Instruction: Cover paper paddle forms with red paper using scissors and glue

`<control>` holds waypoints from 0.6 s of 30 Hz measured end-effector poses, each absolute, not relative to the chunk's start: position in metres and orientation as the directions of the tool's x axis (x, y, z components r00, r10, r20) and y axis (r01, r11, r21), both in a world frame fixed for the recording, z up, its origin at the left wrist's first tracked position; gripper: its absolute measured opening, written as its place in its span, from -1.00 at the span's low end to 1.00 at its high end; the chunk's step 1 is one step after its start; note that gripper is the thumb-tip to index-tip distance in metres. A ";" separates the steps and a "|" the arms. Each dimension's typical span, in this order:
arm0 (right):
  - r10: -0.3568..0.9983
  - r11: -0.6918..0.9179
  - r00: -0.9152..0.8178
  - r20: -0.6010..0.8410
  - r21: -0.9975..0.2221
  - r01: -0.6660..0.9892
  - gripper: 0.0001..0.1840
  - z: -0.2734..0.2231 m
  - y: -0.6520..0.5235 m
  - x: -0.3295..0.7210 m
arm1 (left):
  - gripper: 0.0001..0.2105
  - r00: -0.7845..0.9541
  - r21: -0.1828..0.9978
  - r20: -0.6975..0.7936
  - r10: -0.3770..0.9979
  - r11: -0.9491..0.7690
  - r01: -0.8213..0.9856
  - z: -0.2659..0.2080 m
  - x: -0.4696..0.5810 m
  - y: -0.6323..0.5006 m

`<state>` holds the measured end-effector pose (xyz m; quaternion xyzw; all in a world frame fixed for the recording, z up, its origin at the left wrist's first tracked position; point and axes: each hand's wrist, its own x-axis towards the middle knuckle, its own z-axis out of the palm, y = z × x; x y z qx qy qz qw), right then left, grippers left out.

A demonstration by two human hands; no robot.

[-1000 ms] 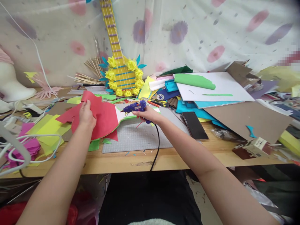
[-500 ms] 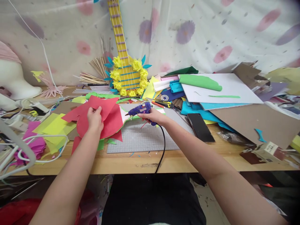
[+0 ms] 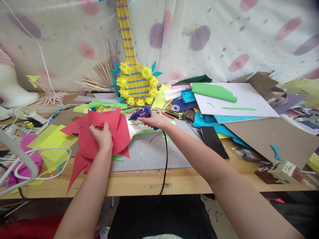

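My right hand (image 3: 155,120) grips a purple hot glue gun (image 3: 141,113), its nozzle pointing left over the white part of a green-edged shape (image 3: 139,127). A black cord hangs from the gun over the table's front edge. My left hand (image 3: 102,135) is closed on a loose sheet of red paper (image 3: 103,116), which lies tilted over the rounded, red-covered end (image 3: 86,142) of that shape. Its fingertips are partly hidden by the paper. Red scraps (image 3: 79,167) stick out underneath, and a grey cutting mat (image 3: 147,156) lies below the shape.
A yellow paper guitar (image 3: 136,81) with paper flowers leans at the back. A black phone (image 3: 213,142) rests right of the mat, beside cardboard (image 3: 281,136) and a white board (image 3: 239,103). Yellow sheets (image 3: 53,142) and white cables (image 3: 27,156) crowd the left.
My right hand and the glue gun have moved slightly left. The red sheet under my left hand has shifted and sits lower against the rounded end. The view has tilted a little.
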<state>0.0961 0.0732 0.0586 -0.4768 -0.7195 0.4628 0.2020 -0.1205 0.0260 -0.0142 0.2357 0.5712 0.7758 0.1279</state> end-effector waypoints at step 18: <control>0.916 0.124 -0.376 -0.142 -0.791 0.599 -0.59 0.052 0.104 0.064 | -0.70 -0.829 0.961 0.235 0.507 -0.251 0.119 -0.014 -0.117 0.020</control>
